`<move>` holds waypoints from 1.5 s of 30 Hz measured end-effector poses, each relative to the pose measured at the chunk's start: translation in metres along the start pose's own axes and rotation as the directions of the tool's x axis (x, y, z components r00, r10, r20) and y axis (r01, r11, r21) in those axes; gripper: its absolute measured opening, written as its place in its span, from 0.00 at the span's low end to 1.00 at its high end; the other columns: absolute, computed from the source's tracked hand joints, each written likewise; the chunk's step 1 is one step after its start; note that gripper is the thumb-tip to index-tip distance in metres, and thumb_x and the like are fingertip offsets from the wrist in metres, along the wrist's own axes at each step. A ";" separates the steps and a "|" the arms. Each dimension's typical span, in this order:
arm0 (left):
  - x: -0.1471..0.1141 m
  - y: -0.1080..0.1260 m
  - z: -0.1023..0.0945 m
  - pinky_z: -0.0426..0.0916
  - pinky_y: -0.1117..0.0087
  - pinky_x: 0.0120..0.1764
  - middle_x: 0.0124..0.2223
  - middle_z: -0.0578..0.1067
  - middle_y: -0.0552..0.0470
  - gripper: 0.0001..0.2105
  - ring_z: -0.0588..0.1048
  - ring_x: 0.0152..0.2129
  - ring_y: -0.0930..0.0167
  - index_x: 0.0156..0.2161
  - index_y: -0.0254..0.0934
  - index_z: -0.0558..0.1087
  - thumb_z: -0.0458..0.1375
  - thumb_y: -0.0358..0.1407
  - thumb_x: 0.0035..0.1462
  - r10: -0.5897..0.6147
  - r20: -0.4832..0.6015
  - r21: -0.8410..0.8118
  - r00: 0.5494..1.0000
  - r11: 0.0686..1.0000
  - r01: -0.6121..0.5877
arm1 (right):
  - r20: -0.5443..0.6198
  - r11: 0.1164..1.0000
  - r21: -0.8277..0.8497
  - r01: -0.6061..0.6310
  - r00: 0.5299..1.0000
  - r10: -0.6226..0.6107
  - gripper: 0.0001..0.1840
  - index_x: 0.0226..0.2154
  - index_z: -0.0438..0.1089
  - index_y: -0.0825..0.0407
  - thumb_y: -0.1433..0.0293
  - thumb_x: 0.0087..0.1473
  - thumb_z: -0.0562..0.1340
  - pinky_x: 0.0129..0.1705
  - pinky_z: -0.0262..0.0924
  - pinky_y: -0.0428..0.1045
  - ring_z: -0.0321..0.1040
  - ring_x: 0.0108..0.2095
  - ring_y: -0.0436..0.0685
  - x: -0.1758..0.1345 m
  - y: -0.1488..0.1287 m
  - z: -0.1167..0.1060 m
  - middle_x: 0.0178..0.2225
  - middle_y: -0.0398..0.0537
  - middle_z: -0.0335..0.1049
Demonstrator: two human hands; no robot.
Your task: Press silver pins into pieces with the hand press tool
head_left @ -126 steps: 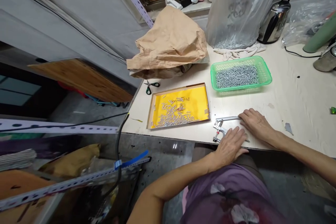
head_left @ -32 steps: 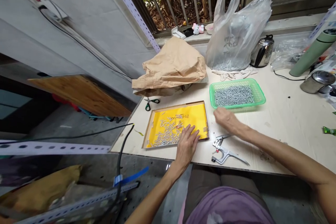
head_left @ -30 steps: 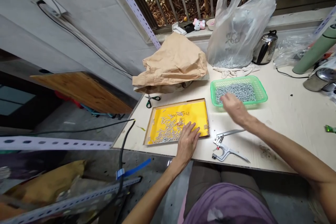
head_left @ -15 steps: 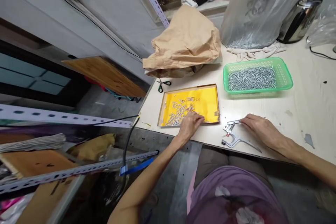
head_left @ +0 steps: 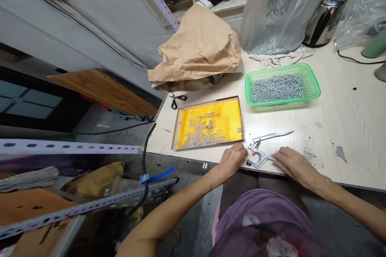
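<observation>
Silver hand pliers [head_left: 261, 156] with a sprung jaw lie at the table's front edge, their two handles spread wide. My right hand [head_left: 297, 166] has its fingers closed on the end of the lower handle. Just left of the jaw, my left hand [head_left: 231, 160] is closed in a pinch; whatever its fingertips hold is hidden. Beyond it sits a shallow tray [head_left: 240, 109] with a yellow lining. Small silvery metal pins [head_left: 197, 133] lie loose in it, mostly toward its left and front.
A green plastic basket [head_left: 313, 84] of similar metal pieces stands behind the pliers. Black-handled scissors [head_left: 175, 101] and a crumpled brown paper bag [head_left: 196, 48] lie behind the tray. A plastic bag [head_left: 271, 20] and a kettle [head_left: 327, 18] stand at the back.
My left hand has left the tray and moved right to beside the pliers' jaw. My right hand has shifted from the upper handle to the lower one, and the handles are spread wider.
</observation>
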State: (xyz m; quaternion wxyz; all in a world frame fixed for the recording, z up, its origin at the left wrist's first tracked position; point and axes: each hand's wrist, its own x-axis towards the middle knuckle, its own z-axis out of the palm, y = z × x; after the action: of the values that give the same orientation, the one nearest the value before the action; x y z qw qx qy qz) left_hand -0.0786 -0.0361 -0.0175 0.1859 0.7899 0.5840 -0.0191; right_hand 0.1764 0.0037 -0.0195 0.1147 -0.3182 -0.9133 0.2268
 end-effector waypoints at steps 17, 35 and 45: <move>0.050 -0.031 -0.041 0.65 0.70 0.33 0.33 0.76 0.48 0.06 0.75 0.31 0.67 0.35 0.33 0.75 0.60 0.35 0.56 -0.455 -0.150 -0.242 0.878 0.878 0.414 | -0.131 0.998 0.061 -0.022 0.991 0.029 0.12 0.35 0.67 0.50 0.71 0.64 0.50 0.30 0.63 0.49 0.68 0.30 0.54 -0.005 -0.002 0.015 0.31 0.47 0.69; 0.014 0.009 -0.032 0.50 0.78 0.16 0.15 0.62 0.62 0.10 0.57 0.11 0.80 0.28 0.34 0.71 0.60 0.41 0.48 -0.416 0.373 -0.788 0.829 0.330 0.520 | 0.049 0.976 -0.217 -0.004 0.999 0.015 0.13 0.37 0.67 0.53 0.82 0.56 0.51 0.33 0.54 0.49 0.62 0.31 0.54 -0.001 -0.004 -0.001 0.31 0.47 0.67; 0.016 0.024 -0.005 0.45 0.77 0.17 0.15 0.61 0.63 0.12 0.54 0.11 0.82 0.25 0.33 0.69 0.63 0.41 0.44 -0.385 0.500 -0.751 0.775 0.253 0.610 | 0.035 0.967 -0.253 -0.013 0.999 0.023 0.13 0.38 0.66 0.52 0.82 0.55 0.52 0.33 0.51 0.49 0.59 0.31 0.54 -0.002 -0.006 0.001 0.31 0.47 0.65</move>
State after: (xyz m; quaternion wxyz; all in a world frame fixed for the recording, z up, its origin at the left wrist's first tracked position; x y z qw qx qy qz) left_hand -0.0526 -0.0255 -0.0105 0.6151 0.3350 0.6986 0.1461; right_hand 0.1744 -0.0028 -0.0178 0.0539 -0.3341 -0.9339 0.1155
